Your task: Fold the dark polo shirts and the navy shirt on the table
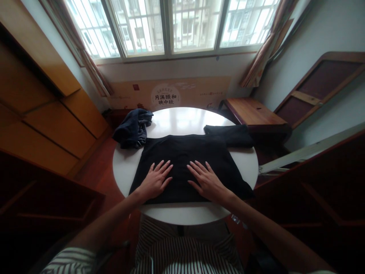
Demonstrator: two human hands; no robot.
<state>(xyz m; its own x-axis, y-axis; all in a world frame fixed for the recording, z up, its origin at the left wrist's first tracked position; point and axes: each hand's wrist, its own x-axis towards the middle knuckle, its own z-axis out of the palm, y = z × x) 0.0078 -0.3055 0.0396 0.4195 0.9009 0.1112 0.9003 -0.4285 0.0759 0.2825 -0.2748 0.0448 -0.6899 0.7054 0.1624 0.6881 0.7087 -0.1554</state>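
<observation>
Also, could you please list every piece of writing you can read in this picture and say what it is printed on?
"月满颐和 映中秋": in the round emblem on the cardboard panel leaning under the window.
Small red marks at the left and right of that panel: too small to read.
Black garment under both hands, bundled dark garment: no writing visible.

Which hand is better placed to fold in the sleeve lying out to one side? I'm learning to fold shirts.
Probably the right hand: the sleeve sticks out on its side of the black shirt, while the left hand lies flat farther away.
</observation>
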